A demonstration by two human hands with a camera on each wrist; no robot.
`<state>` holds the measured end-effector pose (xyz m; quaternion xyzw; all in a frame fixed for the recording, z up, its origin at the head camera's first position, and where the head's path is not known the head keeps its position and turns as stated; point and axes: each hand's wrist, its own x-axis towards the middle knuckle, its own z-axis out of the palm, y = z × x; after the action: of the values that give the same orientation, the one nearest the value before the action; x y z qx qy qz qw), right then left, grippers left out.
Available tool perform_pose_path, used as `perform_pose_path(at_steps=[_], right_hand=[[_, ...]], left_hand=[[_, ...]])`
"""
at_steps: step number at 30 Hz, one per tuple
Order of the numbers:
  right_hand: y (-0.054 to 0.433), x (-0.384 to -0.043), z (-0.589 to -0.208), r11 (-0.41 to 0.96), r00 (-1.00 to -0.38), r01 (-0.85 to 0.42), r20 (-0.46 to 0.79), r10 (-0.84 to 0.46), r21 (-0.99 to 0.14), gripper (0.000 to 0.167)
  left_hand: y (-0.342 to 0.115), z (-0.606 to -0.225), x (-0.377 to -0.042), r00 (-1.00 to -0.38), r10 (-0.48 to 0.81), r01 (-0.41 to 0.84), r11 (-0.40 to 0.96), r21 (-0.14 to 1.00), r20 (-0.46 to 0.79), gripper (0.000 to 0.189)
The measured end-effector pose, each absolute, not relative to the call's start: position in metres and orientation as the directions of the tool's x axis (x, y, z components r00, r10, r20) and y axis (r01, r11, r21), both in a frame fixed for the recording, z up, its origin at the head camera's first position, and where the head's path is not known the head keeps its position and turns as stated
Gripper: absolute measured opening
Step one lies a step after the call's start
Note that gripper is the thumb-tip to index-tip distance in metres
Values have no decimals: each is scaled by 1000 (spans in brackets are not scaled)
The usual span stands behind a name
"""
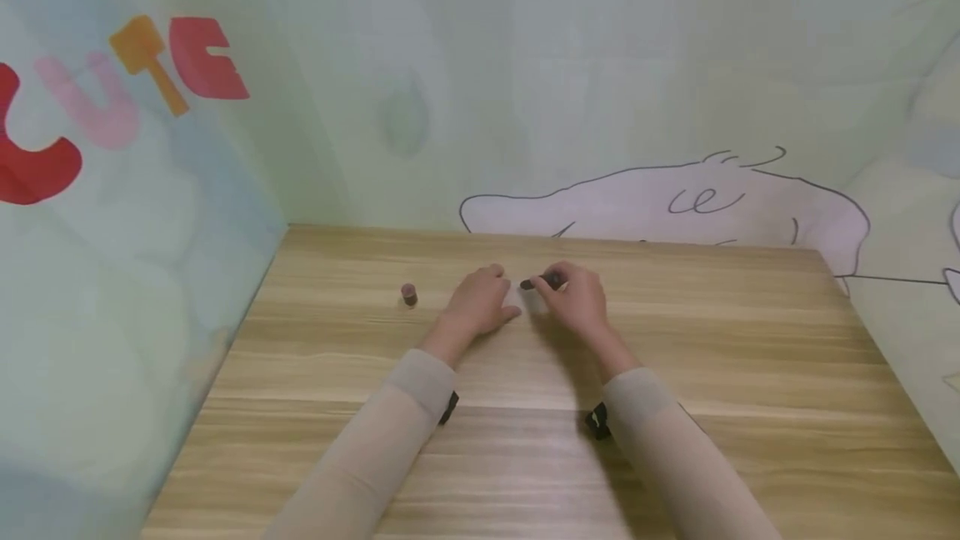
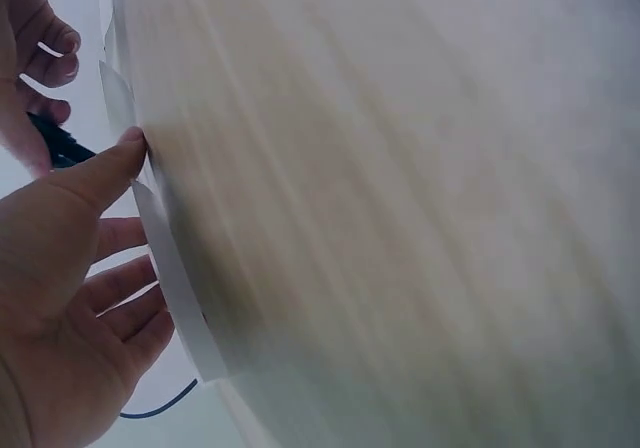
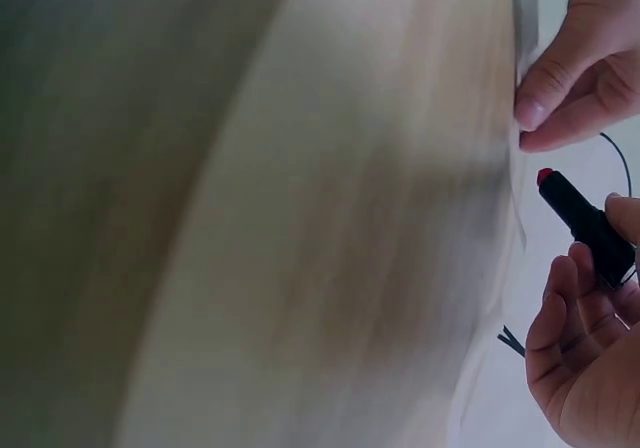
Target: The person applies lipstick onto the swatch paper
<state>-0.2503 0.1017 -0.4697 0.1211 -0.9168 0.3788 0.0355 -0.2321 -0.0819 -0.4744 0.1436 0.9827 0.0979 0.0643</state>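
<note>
The right hand (image 1: 581,298) holds a black lipstick (image 3: 590,228) between thumb and fingers, its red tip angled down to the left over a white sheet of paper (image 2: 178,280) on the bench (image 1: 300,407). The left hand (image 1: 476,302) grasps nothing firmly that shows; its fingers spread loosely, the thumb reaching down to the paper just left of the lipstick. The step in hand looks like working the tip over the paper while the other hand steadies it.

The tip appears just apart from the sheet, so a slow, light touch would suit best — soft wax, I'd judge, smears or snaps under a hard push. The paper's edge curls up below the lipstick (plain in the left wrist view), so firmer pressure from flat fingertips near that edge should stop it sliding. Left-hand fingers do well to clear the tip's path.

Farther left of the lipstick, beyond the left hand, stands a small cylinder (image 1: 408,295) — perhaps its cap, though too small to tell — safely out of the way.
</note>
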Motion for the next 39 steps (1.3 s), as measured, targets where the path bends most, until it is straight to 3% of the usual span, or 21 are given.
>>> perform_pose_path(at_steps=[39], right_hand=[[101,-241,-476,750,-965,-242,71,-253,-616,25]], left_hand=[[-84,-472,-230,-947,311,288,934,210,-85,44]])
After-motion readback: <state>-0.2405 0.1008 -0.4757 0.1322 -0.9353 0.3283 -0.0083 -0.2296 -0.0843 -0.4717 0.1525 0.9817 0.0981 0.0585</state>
